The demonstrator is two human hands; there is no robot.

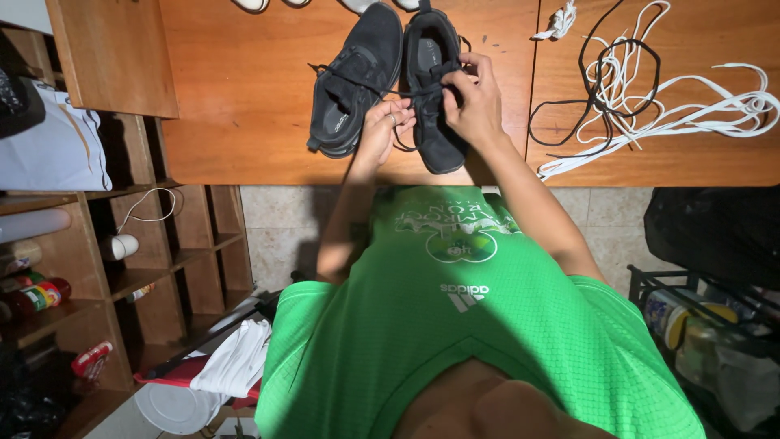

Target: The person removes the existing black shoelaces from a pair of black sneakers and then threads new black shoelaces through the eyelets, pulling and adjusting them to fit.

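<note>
Both hands pinch a black lace over the right black shoe on the table: left hand, right hand. Fingertips hide the lace's ends; far pale shoes are cut off.

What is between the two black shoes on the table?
In the head view, the left shoe and right shoe lie side by side; between them runs a black lace, pinched by the left hand and right hand.
</note>
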